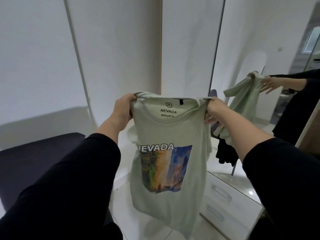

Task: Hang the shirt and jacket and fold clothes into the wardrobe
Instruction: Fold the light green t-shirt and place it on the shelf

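A pale green T-shirt [171, 134] with a "NEVADA" print and a colourful picture on its front hangs in the air before me, neck up. My left hand [123, 111] grips its left shoulder seam. My right hand [215, 110] pinches the right shoulder seam. The shirt's hem drops toward the white tiled floor. Both my arms wear black sleeves.
White wardrobe doors [112, 49] stand shut ahead. A tall mirror [263, 84] at right reflects me and the shirt. Below it sits a white drawer unit [230, 205]. A dark chair [34, 158] stands at left. Dark clothes [225, 153] hang behind the shirt.
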